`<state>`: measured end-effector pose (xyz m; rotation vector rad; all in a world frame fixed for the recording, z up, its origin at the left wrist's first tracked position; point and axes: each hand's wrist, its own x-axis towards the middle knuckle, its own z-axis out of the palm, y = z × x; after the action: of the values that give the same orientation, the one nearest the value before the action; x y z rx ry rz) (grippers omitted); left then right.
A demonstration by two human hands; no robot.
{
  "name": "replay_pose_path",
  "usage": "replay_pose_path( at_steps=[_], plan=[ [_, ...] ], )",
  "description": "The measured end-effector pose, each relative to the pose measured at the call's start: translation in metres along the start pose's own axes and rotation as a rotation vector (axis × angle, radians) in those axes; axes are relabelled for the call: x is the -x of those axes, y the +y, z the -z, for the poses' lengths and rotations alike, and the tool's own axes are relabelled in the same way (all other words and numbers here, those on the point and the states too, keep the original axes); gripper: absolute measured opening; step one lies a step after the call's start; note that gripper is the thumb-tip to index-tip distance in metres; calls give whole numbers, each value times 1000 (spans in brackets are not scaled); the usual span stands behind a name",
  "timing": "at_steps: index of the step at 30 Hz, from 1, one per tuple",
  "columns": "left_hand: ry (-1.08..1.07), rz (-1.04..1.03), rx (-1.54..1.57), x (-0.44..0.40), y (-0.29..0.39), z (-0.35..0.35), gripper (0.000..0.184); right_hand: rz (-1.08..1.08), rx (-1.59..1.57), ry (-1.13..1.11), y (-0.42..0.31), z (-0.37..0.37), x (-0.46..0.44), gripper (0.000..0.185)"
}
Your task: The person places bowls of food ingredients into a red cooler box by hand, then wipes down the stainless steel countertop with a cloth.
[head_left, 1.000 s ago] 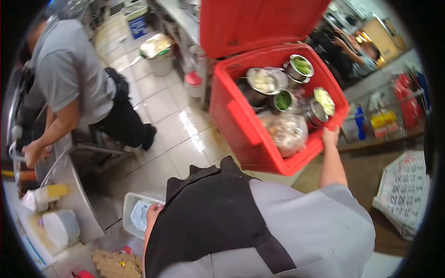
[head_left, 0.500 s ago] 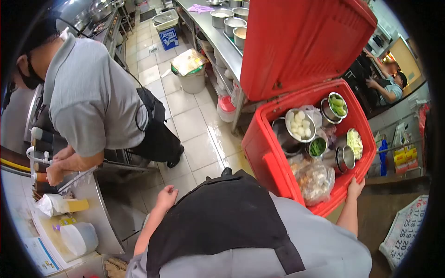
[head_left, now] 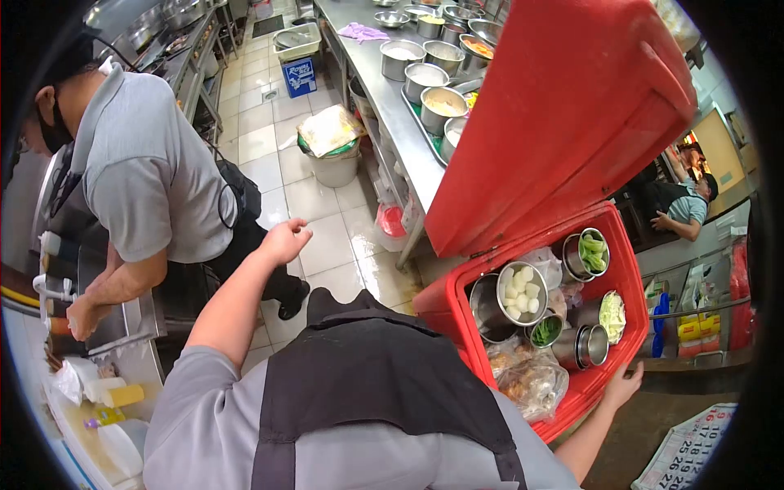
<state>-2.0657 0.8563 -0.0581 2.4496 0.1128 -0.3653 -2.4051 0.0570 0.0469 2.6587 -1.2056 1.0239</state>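
Observation:
My left hand (head_left: 286, 242) is held out over the floor, nothing in it, its fingers loosely apart. At the near right corner of a red cooler box (head_left: 443, 310), my right hand (head_left: 622, 387) has its fingers apart beside the wall; whether it touches cannot be told. The box's red lid (head_left: 555, 122) stands raised on the far side. Inside are a metal pot of white balls (head_left: 521, 296), a container of chopped greens (head_left: 545, 331), a pot of light green pieces (head_left: 592, 251), shredded cabbage (head_left: 612, 317), stacked metal cups (head_left: 591, 346) and clear plastic bags (head_left: 532, 385).
A co-worker (head_left: 155, 163) in grey stands at the left counter. Beyond the lid runs a steel table (head_left: 359, 57) with several metal pots. A white bucket (head_left: 335, 170) and a blue crate (head_left: 299, 77) stand on the tiled floor. Another person (head_left: 686, 204) is at far right.
My left hand has moved up and forward. My right hand has loosened from the cooler's rim. The cooler and its lid appear shifted and tilted in view as my head moved.

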Motion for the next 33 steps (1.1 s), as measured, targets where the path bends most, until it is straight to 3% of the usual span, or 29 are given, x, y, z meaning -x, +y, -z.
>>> replay_pose_path(
  at_steps=[2, 4, 8, 14, 22, 25, 30, 33],
  plan=[
    [25, -27, 37, -22, -1, 10, 51, -25, -207, -5, -79, 36, -29, 53],
    [1, -52, 60, -42, -5, 21, 51, 91, -525, 56, -136, 52, -51, 46],
    [-115, -58, 49, -70, -33, 27, 49, 296, -808, 182, -315, 126, -53, 36],
    [-133, -84, 65, -121, -68, 42, 47, 641, -508, 289, -469, 230, -81, 39],
    [-127, -234, 163, -205, -17, 46, 42, 620, -182, 148, -532, 255, -111, 41],
    [-39, -250, 242, -234, 18, 57, 32, 594, -124, 97, -536, 261, -103, 42],
    [282, -413, 453, -331, 69, 68, 21, 556, -96, 62, -531, 274, -93, 44],
    [307, -489, 562, -370, 128, 109, 23, 527, -72, 40, -531, 279, -88, 45]
  ],
)
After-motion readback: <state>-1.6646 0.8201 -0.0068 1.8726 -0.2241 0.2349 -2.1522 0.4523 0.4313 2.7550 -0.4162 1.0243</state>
